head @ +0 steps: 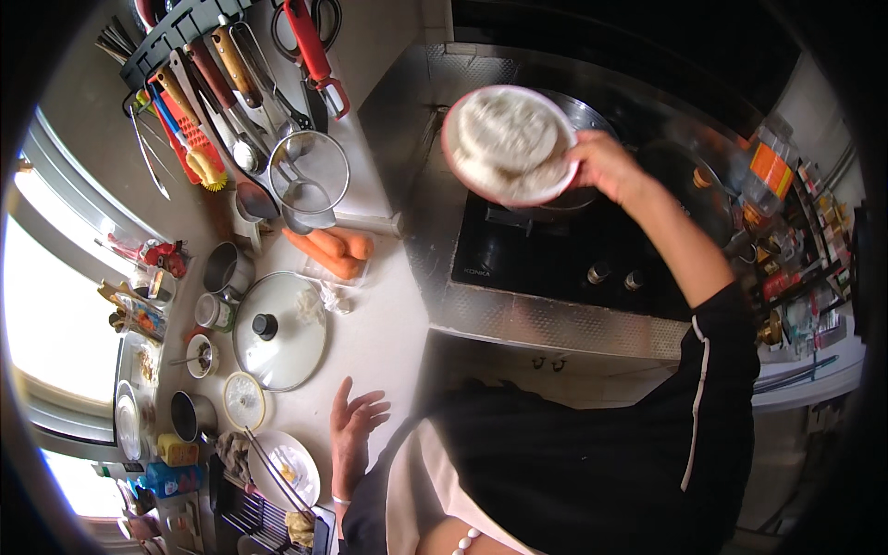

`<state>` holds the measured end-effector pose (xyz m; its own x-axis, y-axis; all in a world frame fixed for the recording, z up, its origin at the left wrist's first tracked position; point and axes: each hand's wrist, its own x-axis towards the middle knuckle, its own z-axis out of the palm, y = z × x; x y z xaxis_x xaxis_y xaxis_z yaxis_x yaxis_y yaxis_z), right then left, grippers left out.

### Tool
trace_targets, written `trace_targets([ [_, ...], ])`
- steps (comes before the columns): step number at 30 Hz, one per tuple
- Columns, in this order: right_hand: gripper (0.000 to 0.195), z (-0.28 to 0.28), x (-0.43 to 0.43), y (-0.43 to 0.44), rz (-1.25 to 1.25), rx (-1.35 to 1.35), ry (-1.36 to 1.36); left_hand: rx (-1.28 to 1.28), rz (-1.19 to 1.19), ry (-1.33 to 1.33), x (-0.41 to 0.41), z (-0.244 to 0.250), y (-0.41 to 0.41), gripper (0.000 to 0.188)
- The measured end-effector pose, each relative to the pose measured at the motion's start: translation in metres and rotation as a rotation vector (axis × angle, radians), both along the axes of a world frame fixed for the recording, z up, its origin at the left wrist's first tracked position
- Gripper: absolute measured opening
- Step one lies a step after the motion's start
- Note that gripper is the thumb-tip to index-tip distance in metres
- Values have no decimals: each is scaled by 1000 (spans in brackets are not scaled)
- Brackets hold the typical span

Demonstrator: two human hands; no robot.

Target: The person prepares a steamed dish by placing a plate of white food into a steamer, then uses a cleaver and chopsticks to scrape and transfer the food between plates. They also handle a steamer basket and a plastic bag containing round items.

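Note:
My right hand (607,166) grips the rim of a pink-edged bowl (452,149) that holds a pale, dough-like mass (510,132). The bowl is up over the back left part of the black gas hob (527,257), in front of a metal pot (572,111) that it mostly hides. My left hand (357,416) is over the white counter's edge with its fingers apart and nothing in it. Near it lie a glass lid with a black knob (281,333), a smaller round lid (244,401) and a white plate with chopsticks across it (284,465).
Carrots (326,250) lie on a tray below hanging utensils (243,104) and a strainer (309,170). Small pots (229,270), a seasoning bowl (202,356) and a dish rack (257,513) line the left side. Bottles and jars (770,180) crowd the right.

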<state>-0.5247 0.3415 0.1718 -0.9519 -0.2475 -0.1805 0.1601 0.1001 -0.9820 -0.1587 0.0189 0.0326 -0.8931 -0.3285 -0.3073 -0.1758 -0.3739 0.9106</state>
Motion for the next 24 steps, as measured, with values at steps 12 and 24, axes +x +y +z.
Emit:
trace_targets([
  [12,35,-72,-140,61,-334,164,-248,-40,118,-70,10,-4,-3,58],
  [24,31,-112,-151,66,-291,210,-397,-13,238,-99,17,-10,-14,52],
])
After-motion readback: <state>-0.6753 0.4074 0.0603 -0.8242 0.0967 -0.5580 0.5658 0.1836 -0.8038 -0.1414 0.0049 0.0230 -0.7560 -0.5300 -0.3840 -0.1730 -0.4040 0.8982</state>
